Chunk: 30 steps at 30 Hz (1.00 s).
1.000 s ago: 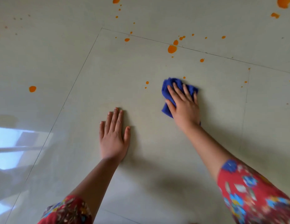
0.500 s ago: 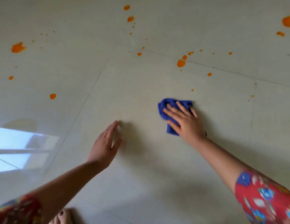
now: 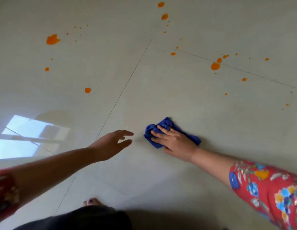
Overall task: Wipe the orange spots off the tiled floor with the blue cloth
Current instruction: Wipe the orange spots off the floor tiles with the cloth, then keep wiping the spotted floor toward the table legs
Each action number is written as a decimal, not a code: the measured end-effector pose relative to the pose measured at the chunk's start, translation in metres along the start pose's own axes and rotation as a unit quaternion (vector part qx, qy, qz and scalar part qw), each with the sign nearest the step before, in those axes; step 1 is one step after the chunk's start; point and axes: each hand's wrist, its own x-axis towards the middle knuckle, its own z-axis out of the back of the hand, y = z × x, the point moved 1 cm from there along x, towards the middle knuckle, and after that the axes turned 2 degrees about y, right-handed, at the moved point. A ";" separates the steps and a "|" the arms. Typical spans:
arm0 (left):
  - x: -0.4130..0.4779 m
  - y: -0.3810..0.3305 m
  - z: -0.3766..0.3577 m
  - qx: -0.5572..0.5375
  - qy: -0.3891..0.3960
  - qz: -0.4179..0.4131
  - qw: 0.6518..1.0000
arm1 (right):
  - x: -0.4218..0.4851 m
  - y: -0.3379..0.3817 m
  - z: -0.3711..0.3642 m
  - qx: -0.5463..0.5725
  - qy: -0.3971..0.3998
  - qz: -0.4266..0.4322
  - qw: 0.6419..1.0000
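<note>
The blue cloth (image 3: 166, 124) lies bunched on the tiled floor (image 3: 210, 117), right of the middle of the view and just beside a thin joint line that runs up and away between the tiles. The right hand (image 3: 175, 141) lies on top of the cloth with its fingers (image 3: 161, 135) stretched out fairly straight and pressed down on it, pointing to the left; folds of the cloth stick out past the fingertips and behind the wrist. The left hand (image 3: 109, 145) is near the cloth, on its left but apart from it, with its fingers loose and spread and nothing in it; it is blurred, and whether it touches the floor cannot be told. The tile around the cloth looks free of marks. The orange spots (image 3: 215, 66) lie farther out: a large drop with smaller ones along a joint line beyond the cloth to the right, a trail of drops near the top edge, a wide splash (image 3: 52, 39) far to the upper left, and a single round drop (image 3: 87, 90) left of the long joint line. Both arms wear red flowered sleeves (image 3: 268, 191). A bright window reflection (image 3: 28, 135) shines on the floor at the left, and a toe (image 3: 90, 201) shows above dark clothing (image 3: 86, 218) at the bottom edge.
</note>
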 end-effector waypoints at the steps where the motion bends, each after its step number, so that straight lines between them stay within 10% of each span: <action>1: 0.002 0.005 -0.003 -0.041 -0.015 0.011 0.999 | -0.001 0.013 -0.002 0.077 -0.045 -0.049 0.995; 3: 0.006 0.013 -0.005 -0.135 -0.045 0.023 0.990 | 0.012 0.040 0.014 0.305 -0.124 -0.210 0.921; 9: 0.020 0.027 0.013 -0.435 0.009 0.006 0.900 | 0.064 0.072 0.089 0.764 -0.105 -0.392 0.502; 12: 0.026 0.025 0.021 -0.541 0.091 -0.050 0.835 | 0.077 0.082 0.104 0.797 -0.116 -0.395 0.442; 16: 0.020 0.026 0.040 -0.609 0.064 -0.044 0.789 | 0.090 0.087 0.118 0.808 -0.072 -0.392 0.434; 26: -0.026 0.026 0.063 -0.605 -0.018 -0.055 0.794 | 0.081 0.100 0.153 0.333 -0.027 -0.455 0.825; 30: -0.041 0.019 0.065 -0.607 -0.036 -0.039 0.793 | 0.116 0.140 0.151 0.463 -0.014 -0.350 0.814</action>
